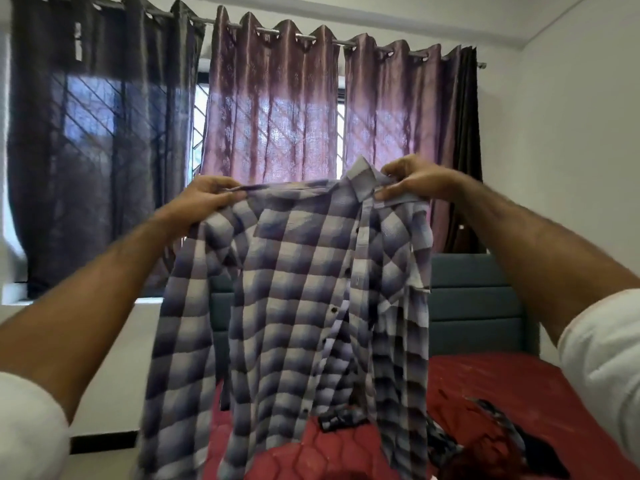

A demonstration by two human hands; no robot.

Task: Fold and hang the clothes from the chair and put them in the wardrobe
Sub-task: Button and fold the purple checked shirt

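Both hands, left hand [207,195] and right hand [412,181], are pinching the checked shirt [294,306] taut by its shoulders above the bed [502,382], probably best kept level for folding.

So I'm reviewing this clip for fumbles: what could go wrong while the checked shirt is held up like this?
The left hand and the right hand only pinch the checked shirt along its top edge, so it could slip free. Its hem hangs close to the other clothes on the red bed cover and may snag them.
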